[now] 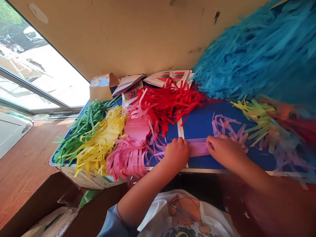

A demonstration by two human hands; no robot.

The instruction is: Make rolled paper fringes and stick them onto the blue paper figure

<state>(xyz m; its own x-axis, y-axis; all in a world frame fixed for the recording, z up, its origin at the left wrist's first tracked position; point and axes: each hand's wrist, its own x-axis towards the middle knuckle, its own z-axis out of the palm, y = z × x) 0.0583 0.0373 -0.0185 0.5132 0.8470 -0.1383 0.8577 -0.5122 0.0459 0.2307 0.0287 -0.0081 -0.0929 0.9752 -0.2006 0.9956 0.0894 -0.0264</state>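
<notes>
Between my two hands a strip of purple fringed tissue paper [198, 148] lies stretched over the blue table [197, 121]. My left hand [177, 152] is closed on its left end, where loose fringe spills out past the fingers. The right end is pinched by my right hand [222, 149], with more purple fringe [228, 125] spreading behind it. Left of my left hand lies pink fringed paper [133, 141], then yellow fringe [102, 136] and green fringe [86, 131]. A heap of red fringe [168, 102] sits just beyond.
A big mass of blue fringe [249, 59] fills the back right. Mixed, partly blurred fringe [264, 121] lies at the right. Printed cards [170, 77] and a brown paper packet [102, 86] stand against the wall. An open cardboard box [91, 210] is below the table's left end, near a window.
</notes>
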